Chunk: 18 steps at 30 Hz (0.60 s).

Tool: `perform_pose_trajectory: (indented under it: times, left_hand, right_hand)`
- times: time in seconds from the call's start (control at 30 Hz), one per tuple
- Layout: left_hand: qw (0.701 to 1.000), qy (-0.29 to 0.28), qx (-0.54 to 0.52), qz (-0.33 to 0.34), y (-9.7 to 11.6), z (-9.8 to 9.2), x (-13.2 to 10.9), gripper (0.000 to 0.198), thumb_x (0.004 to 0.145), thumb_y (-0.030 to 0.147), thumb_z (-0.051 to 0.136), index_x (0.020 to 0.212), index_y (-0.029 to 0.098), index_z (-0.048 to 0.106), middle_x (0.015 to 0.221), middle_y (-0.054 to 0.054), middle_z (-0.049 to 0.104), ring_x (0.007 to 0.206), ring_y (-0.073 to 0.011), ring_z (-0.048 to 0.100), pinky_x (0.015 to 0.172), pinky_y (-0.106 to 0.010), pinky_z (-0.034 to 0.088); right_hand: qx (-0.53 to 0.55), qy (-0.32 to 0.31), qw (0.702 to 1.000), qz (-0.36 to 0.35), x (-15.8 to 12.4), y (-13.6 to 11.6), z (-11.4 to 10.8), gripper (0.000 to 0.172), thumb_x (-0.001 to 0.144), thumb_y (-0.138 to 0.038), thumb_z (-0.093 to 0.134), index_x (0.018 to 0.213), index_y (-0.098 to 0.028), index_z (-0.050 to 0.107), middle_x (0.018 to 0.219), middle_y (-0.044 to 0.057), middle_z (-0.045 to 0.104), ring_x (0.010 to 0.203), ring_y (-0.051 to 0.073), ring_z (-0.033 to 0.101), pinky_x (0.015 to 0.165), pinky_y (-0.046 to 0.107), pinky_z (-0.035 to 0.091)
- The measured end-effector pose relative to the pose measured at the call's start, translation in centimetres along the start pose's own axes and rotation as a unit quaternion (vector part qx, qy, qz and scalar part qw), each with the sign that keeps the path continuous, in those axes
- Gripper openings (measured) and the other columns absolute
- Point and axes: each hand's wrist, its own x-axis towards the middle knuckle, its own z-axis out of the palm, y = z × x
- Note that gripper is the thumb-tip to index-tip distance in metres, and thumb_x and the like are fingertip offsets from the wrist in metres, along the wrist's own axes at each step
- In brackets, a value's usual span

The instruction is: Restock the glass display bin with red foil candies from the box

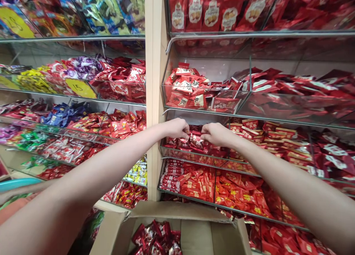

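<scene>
Both my arms reach forward into a glass shelf compartment point(194, 155) filled with dark red and silver wrapped sweets point(195, 142). My left hand point(177, 128) is closed, its fingers pinching at the pile of sweets from the left. My right hand point(215, 133) is closed too, pinching the same pile from the right. The two hands almost meet over the sweets. What exactly each pinch holds is hidden by the fingers.
An open cardboard box point(210, 234) stands below me with more red and silver sweets point(156, 238) inside. Glass shelves of red packets point(277, 92) fill the right unit. A wooden upright point(153, 99) divides it from the left shelves, which carry yellow price tags point(80, 87).
</scene>
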Motion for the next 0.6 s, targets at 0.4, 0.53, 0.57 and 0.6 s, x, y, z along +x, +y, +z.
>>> perform_pose_trajectory:
  times: [0.4, 0.53, 0.57, 0.6]
  left_hand:
    - [0.999, -0.037, 0.012, 0.0, 0.8, -0.2, -0.5, 0.041, 0.06, 0.043, 0.063, 0.094, 0.02, 0.059, 0.08, -0.001, 0.066, 0.06, -0.0123, 0.054, 0.051, -0.021, 0.031]
    - [0.998, -0.025, 0.026, 0.051, 1.9, 0.4, 0.1, 0.045, 0.065, 0.052, 0.056, 0.096, 0.02, 0.06, 0.083, -0.003, 0.067, 0.063, -0.0136, 0.055, 0.051, -0.022, 0.032]
    - [0.997, -0.028, 0.03, 0.06, 2.1, 0.6, 0.3, 0.04, 0.067, 0.05, 0.055, 0.092, 0.019, 0.062, 0.079, -0.003, 0.067, 0.062, -0.0135, 0.054, 0.051, -0.022, 0.032]
    - [0.997, -0.028, 0.035, 0.066, 2.3, 0.8, 0.4, 0.035, 0.069, 0.048, 0.054, 0.087, 0.019, 0.063, 0.076, -0.003, 0.067, 0.06, -0.0133, 0.054, 0.051, -0.023, 0.031]
  right_hand:
    - [0.065, -0.037, 0.997, -0.036, 0.2, -0.6, 0.7, 0.015, 0.072, -0.032, 0.052, 0.076, -0.019, 0.06, 0.078, 0.004, 0.066, 0.07, 0.015, 0.057, 0.06, 0.023, 0.038]
    - [0.077, -0.094, 0.992, -0.046, -0.6, 0.8, -0.5, 0.033, 0.068, -0.042, 0.056, 0.091, -0.02, 0.061, 0.087, 0.005, 0.067, 0.075, 0.017, 0.059, 0.062, 0.023, 0.04]
    - [0.056, -0.11, 0.992, -0.036, -0.9, 1.1, -0.8, 0.034, 0.067, -0.042, 0.058, 0.092, -0.02, 0.061, 0.087, 0.005, 0.066, 0.075, 0.018, 0.059, 0.061, 0.024, 0.04]
    - [0.028, -0.125, 0.991, -0.024, -1.2, 1.3, -0.9, 0.032, 0.066, -0.04, 0.058, 0.091, -0.02, 0.061, 0.087, 0.006, 0.066, 0.074, 0.019, 0.059, 0.059, 0.025, 0.04]
